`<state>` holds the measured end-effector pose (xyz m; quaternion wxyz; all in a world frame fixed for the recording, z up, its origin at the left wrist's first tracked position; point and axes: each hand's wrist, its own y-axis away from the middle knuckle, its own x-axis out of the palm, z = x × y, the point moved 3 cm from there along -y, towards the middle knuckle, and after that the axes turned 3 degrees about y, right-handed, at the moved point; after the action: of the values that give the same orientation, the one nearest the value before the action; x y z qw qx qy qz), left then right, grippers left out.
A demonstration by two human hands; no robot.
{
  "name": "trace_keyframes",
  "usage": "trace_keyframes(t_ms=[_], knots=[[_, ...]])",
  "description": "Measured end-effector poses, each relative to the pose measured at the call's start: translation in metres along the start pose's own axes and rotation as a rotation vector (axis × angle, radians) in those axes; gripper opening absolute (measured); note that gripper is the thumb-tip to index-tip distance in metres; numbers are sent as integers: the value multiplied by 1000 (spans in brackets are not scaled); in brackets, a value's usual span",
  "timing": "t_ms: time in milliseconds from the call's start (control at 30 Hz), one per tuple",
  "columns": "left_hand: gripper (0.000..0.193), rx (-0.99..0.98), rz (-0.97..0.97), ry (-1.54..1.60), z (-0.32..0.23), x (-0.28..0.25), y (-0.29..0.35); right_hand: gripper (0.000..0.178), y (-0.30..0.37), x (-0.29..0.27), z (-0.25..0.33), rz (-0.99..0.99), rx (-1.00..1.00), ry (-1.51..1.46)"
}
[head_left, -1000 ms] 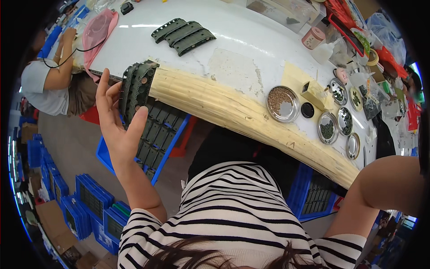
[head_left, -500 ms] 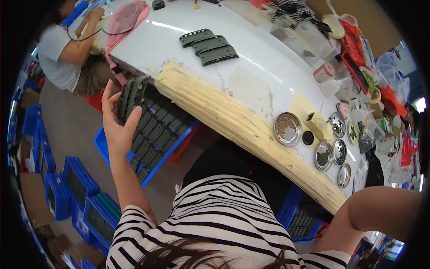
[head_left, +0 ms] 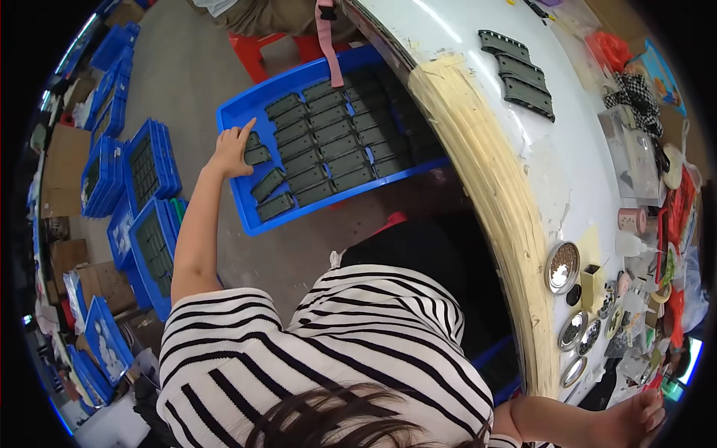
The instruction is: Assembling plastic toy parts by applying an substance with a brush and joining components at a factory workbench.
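My left hand (head_left: 233, 153) reaches over the left end of a blue tray (head_left: 233, 190). Its thumb and fingers are spread around dark green curved pieces (head_left: 256, 151) lying in the tray, with gaps at the fingertips. More of these flat green pieces (head_left: 306, 138) lie in rows across the tray. Low at the right, my right hand (head_left: 644, 417) has its fingers curled; anything inside them is hidden. Three similar green pieces (head_left: 523, 75) overlap on the white table (head_left: 553, 172).
Yellowish padding (head_left: 493, 157) covers the table edge. Round metal dishes of small parts (head_left: 562, 267) stand on the table at the right. Stacked blue trays (head_left: 149, 164) line the left side. A red stool (head_left: 254, 52) and a pink strap (head_left: 328, 48) are beyond the tray.
My left hand has carried the green pieces from beside the table down into the tray, and its fingers have spread. The view has turned left; my right hand has come into sight.
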<state>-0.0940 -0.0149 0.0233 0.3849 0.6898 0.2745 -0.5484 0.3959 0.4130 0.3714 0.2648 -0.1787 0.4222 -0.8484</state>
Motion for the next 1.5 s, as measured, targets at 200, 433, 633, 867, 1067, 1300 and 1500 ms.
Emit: trace_keyframes(t_ms=[200, 433, 633, 867, 1067, 1300, 1500], knots=[[115, -51, -16, -98, 23, 43, -24, 38, 7, 0, -6, 31, 71, -106], [110, -87, 188, 74, 14, 56, -32, 31, 13, -21, -5, 35, 156, -146], [111, -106, 197, 255, 28, 71, -28, 33, 14, 1, -14, 29, 85, -165], [105, -75, 148, 46, 53, 90, -37, 24, 25, -46, -6, -183, 193, -38], [110, -195, 187, 161, 23, 63, -38, 36, 23, -10, -14, 99, 125, -173], [136, -165, 247, 22, 1, 62, -22, 44, 26, -10, -18, 139, 192, -301], [134, -173, 232, -80, -3, 58, -21, 47, 27, -8, -21, 177, 210, -319]])
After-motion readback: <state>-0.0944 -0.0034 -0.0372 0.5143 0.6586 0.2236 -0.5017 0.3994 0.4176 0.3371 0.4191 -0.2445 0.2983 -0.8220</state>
